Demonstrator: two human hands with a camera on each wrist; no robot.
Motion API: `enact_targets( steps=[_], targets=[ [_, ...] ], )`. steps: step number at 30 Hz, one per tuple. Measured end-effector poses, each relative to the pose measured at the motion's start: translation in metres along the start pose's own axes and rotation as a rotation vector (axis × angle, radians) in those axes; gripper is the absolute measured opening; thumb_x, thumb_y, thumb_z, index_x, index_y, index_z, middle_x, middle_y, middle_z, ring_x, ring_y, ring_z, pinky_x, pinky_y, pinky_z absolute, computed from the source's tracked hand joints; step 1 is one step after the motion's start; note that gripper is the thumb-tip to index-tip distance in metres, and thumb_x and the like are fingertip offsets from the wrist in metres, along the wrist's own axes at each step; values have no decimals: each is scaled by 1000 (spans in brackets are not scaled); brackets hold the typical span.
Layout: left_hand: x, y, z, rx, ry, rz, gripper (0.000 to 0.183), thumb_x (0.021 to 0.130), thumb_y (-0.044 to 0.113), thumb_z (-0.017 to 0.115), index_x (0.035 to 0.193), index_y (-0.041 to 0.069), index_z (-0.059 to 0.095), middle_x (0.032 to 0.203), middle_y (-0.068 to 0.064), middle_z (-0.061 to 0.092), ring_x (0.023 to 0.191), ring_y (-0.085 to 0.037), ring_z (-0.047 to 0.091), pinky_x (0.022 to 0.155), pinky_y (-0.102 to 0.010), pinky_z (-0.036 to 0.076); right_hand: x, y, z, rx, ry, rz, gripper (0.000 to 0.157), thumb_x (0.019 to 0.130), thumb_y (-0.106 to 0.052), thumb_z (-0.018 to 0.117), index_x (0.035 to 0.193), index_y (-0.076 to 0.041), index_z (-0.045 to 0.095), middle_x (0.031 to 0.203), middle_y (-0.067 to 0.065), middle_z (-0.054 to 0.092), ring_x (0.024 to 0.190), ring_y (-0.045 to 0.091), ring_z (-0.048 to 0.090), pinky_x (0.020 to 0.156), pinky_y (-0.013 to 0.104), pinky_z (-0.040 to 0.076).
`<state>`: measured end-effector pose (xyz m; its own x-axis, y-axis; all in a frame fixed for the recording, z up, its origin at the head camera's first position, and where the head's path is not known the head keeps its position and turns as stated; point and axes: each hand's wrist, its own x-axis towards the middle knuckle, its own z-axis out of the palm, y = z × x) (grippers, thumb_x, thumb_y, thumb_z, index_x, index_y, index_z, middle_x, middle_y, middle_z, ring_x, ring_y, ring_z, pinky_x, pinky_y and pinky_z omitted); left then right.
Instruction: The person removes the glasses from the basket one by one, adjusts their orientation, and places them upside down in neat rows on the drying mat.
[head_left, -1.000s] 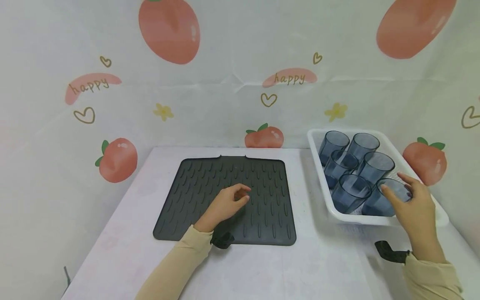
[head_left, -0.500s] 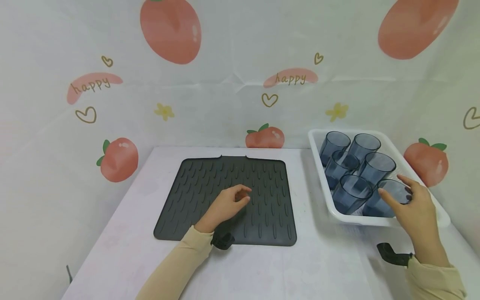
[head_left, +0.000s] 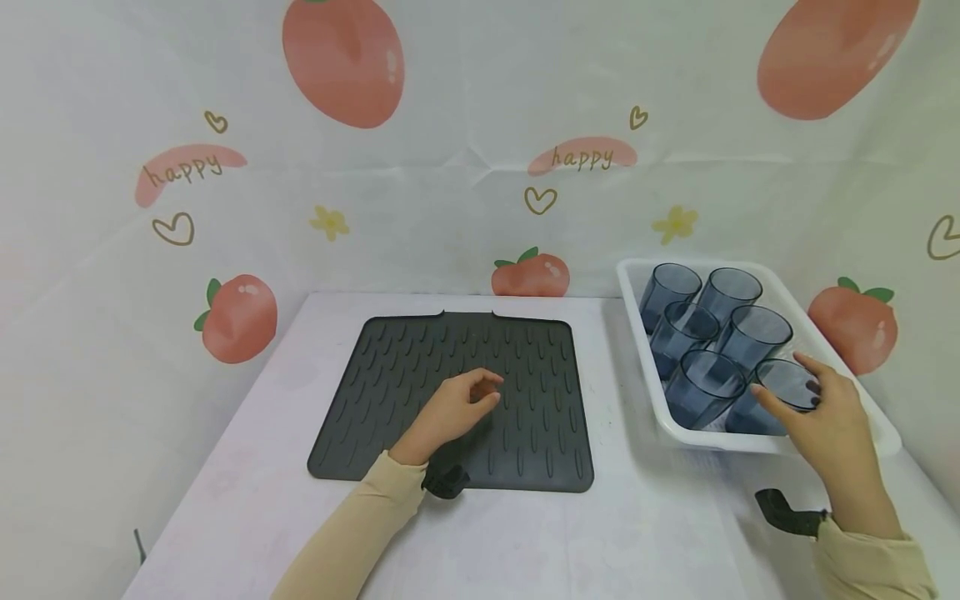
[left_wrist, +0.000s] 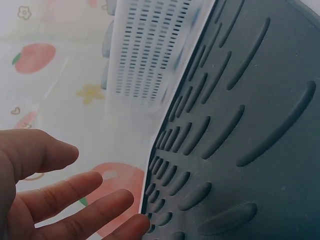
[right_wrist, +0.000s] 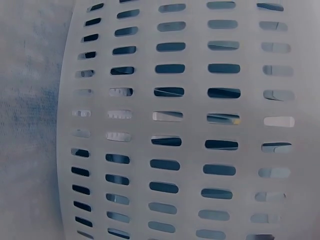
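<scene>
In the head view my right hand [head_left: 832, 417] is at the front right glass [head_left: 783, 387], a blue-tinted tumbler in a white basket [head_left: 720, 439]. The thumb lies against the near left of its rim and the fingers curl round the far right side, some fingertips tinted dark through the glass. Several similar glasses [head_left: 705, 387] stand beside and behind it, tilted a little. My left hand [head_left: 450, 408] hovers over a dark grey ridged mat [head_left: 525, 467], fingers loosely bent, holding nothing; the left wrist view shows its spread fingers [left_wrist: 75, 192].
The basket's slotted wall [right_wrist: 195, 130] fills the right wrist view and hides the right hand there. Both basket and mat rest on a white table [head_left: 637, 533]. Behind it hangs a white cloth [head_left: 420, 208] printed with peaches.
The right thumb has come down and in along the front right glass's rim, and the hand has closed round it. The left hand stays where it was over the mat.
</scene>
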<state>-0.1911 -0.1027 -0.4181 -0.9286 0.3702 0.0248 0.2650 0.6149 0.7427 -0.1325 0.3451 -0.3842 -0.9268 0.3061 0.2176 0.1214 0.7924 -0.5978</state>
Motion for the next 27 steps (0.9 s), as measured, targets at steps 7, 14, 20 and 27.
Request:
enact_targets(
  steps=[7,14,20,27],
  targets=[
    [1,-1,1,3,3,-4,32,98,26,58,127,14,61,112,1,68,106,-20,63,86,-40,54,1,1,0,-7,9,-30,83,87,-35,70,149,2,29,138,41,36,113,58,45,91,69,37],
    [0,0,0,12,3,-2,31,98,27,58,126,14,61,112,0,68,104,-19,63,85,-39,54,3,4,1,-18,0,-45,84,87,-34,71,149,4,29,140,40,36,111,59,47,89,69,38],
    [-1,0,0,16,5,-8,32,98,27,59,127,14,61,113,0,68,105,-19,63,85,-39,54,5,6,1,-31,-10,-53,85,87,-34,71,148,6,28,140,40,35,112,58,45,90,69,37],
    [-2,0,0,3,2,-20,31,98,26,58,126,15,61,113,-1,67,107,-21,63,87,-41,54,7,5,0,-88,-74,-26,89,88,-39,68,149,8,22,138,43,30,118,59,34,92,72,33]
  ],
)
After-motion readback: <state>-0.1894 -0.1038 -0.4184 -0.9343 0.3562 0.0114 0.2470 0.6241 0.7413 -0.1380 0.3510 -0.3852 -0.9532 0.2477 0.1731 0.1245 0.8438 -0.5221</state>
